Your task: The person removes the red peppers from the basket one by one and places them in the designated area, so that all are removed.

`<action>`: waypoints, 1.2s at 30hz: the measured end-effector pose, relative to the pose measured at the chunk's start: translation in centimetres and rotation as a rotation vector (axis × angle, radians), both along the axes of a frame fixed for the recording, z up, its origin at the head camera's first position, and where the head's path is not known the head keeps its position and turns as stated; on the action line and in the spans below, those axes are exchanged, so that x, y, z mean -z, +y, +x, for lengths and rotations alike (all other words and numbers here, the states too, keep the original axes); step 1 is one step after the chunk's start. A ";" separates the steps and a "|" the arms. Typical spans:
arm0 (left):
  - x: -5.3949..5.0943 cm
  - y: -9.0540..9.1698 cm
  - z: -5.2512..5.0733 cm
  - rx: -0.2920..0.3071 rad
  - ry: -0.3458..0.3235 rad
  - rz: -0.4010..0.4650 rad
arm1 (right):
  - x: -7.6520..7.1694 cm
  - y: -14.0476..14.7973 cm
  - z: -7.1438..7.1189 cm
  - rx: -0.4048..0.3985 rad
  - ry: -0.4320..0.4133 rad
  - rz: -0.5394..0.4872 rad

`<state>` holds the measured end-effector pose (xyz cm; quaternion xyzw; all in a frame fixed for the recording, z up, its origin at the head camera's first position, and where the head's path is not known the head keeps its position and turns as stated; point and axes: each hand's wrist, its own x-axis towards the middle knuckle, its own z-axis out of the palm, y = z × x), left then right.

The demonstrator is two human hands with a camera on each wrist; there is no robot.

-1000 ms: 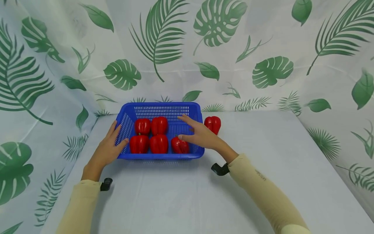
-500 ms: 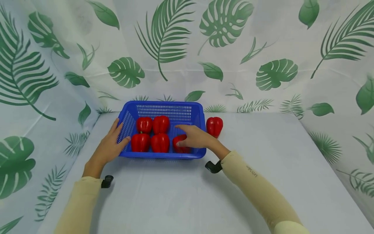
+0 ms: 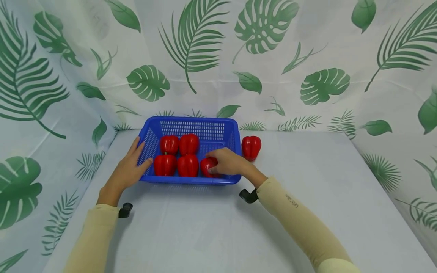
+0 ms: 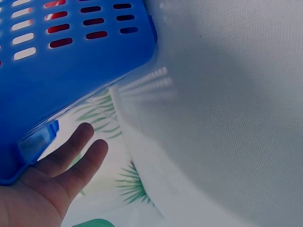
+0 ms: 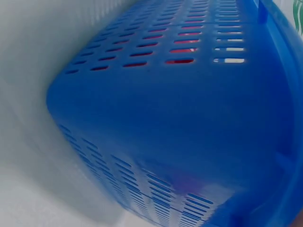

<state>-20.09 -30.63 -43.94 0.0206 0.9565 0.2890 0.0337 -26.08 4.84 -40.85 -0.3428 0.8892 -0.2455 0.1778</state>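
In the head view, a blue plastic basket (image 3: 191,179) with slotted walls holds several red bell peppers in two rows. My right hand (image 3: 228,161) reaches over its right side. Its thumb and fingers grip the front right bell pepper (image 3: 206,166), partly covering it. My left hand (image 3: 126,168) rests at the basket's left rim, thumb over the edge, fingers fairly straight along the side. Two extended fingers (image 4: 85,163) show below the rim in the left wrist view. The basket's outer wall (image 5: 165,104) fills much of the right wrist view, hiding the right hand's grip.
Another red bell pepper (image 3: 251,148) lies on the table just outside the basket's right wall. The white tabletop (image 3: 191,227) stretches in front and to the right. A leaf-printed curtain (image 3: 211,57) closes off the back and sides.
My right hand has lowered into the basket, and its fingers have closed round the front right bell pepper, which has shifted slightly. The left hand keeps its place at the rim.
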 end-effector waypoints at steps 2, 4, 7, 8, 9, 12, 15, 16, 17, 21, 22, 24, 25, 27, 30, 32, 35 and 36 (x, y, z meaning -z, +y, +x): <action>0.0 0.0 0.0 0.000 0.000 0.003 | 0.2 0.1 0.0 -0.006 0.024 -0.024; -0.1 0.0 0.0 0.000 -0.002 0.005 | 0.3 0.1 0.0 -0.009 0.043 -0.049; -0.1 0.1 0.1 0.000 -0.007 0.005 | 0.4 0.2 0.0 -0.010 0.061 -0.079; -0.1 0.1 0.1 -0.001 -0.009 0.003 | 0.5 0.2 0.0 -0.010 0.065 -0.088; -0.1 0.1 0.1 -0.002 -0.009 0.003 | 0.5 0.2 0.1 -0.011 0.070 -0.095; -0.1 0.1 0.2 -0.003 -0.010 -0.001 | 0.6 0.2 0.1 -0.013 0.084 -0.108; -0.1 0.1 0.1 -0.001 -0.014 -0.005 | 0.6 0.2 0.2 -0.013 0.097 -0.118; -0.1 0.1 0.1 0.000 -0.016 -0.006 | 0.6 0.2 0.2 -0.013 0.099 -0.121; -0.1 0.1 0.1 0.000 -0.017 -0.007 | 0.6 0.2 0.3 -0.013 0.100 -0.123; -0.1 0.1 0.2 0.003 -0.015 -0.005 | 0.6 0.2 0.5 -0.008 0.101 -0.130; -0.1 0.2 0.2 0.003 -0.014 -0.002 | 0.6 0.2 0.5 -0.006 0.102 -0.127; -0.1 0.1 0.2 0.004 -0.010 -0.003 | 0.6 0.2 0.6 0.003 0.106 -0.124; -0.1 0.1 0.2 0.006 -0.007 -0.004 | 0.6 0.2 0.6 0.009 0.107 -0.121; -0.1 0.1 0.2 0.006 -0.006 -0.008 | 0.7 0.2 0.7 0.021 0.111 -0.118; -0.2 0.2 0.1 0.005 -0.005 -0.018 | 0.8 0.1 0.7 0.038 0.115 -0.124; -0.2 0.1 0.0 0.004 -0.008 -0.023 | 0.9 0.1 0.7 0.054 0.111 -0.134; -0.1 0.1 0.1 0.006 -0.011 -0.025 | 0.9 0.1 0.8 0.084 0.099 -0.155; -0.1 0.1 0.1 0.006 -0.013 -0.024 | 0.9 0.1 0.8 0.095 0.092 -0.162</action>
